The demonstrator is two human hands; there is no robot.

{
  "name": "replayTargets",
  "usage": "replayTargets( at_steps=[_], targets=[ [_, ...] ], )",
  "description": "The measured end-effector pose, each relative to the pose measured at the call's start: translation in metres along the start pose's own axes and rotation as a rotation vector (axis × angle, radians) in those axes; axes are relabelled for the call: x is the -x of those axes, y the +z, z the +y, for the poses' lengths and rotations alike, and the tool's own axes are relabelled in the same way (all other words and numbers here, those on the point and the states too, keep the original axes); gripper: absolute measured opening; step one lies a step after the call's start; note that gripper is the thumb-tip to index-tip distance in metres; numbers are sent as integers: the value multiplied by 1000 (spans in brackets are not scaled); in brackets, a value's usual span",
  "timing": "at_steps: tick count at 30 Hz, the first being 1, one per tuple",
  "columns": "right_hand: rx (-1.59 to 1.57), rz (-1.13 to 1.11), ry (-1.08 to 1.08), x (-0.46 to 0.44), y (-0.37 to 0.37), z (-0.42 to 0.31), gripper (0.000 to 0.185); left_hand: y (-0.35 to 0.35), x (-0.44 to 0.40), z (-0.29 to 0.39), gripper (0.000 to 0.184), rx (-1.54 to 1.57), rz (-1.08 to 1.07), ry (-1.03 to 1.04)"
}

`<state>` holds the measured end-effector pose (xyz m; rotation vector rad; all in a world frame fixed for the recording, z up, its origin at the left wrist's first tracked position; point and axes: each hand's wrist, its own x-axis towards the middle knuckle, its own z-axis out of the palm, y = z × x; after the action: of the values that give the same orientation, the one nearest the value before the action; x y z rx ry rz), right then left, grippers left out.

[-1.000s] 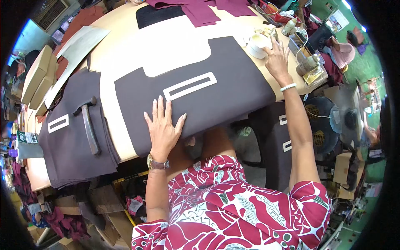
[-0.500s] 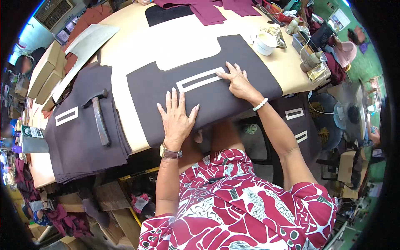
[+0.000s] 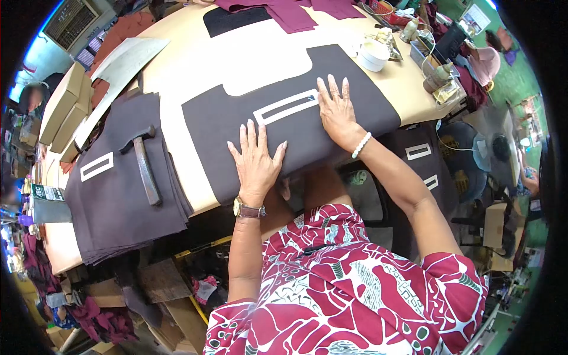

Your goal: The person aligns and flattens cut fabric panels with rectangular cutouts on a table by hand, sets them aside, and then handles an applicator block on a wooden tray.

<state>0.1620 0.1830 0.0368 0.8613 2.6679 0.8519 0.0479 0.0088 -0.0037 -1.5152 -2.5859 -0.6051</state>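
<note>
A dark fabric panel [image 3: 236, 171] with a cut-out in its far edge lies over the table's front edge. On it is a white rectangular frame piece [image 3: 275, 113] with a dark slot. My left hand [image 3: 258, 168] rests flat on the panel, fingers spread, by the frame's near left corner. Against the frame's right end, my right hand [image 3: 338, 115] lies flat with its fingers stretched out. Neither hand holds anything. A small dark bluish spot shows on the frame's right end beside my right fingers.
To the left, a hammer [image 3: 142, 167] lies on a stack of dark panels [image 3: 118, 213] with another white frame [image 3: 97, 167]. A white tub [image 3: 373, 56] and bottles [image 3: 436, 78] stand at the right. Maroon fabric [image 3: 290, 18] and cardboard boxes [image 3: 64, 97] are farther back.
My right hand has turned and flattened, its fingers now pointing away from me beside the frame's right end. My left hand stays on the panel. The whole view has shifted slightly.
</note>
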Motion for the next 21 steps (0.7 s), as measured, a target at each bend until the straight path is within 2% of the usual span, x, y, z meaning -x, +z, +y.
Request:
replayTargets(
  at_steps=[5, 8, 11, 16, 21],
  targets=[
    [-54, -27, 1, -14, 11, 14, 55, 0, 0, -7, 70, 20, -24, 9],
    [43, -58, -30, -13, 7, 15, 58, -10, 3, -18, 71, 56, -23, -24],
    [58, -50, -52, -12, 7, 15, 59, -24, 7, -35, 72, -51, -19, -100],
    [3, -13, -87, -10, 6, 3, 60, -39, 18, -60, 63, -32, 44, -183],
    [-76, 38, -121, -11, -7, -18, 60, -33, 24, -63, 62, -20, 54, -172]
  ],
)
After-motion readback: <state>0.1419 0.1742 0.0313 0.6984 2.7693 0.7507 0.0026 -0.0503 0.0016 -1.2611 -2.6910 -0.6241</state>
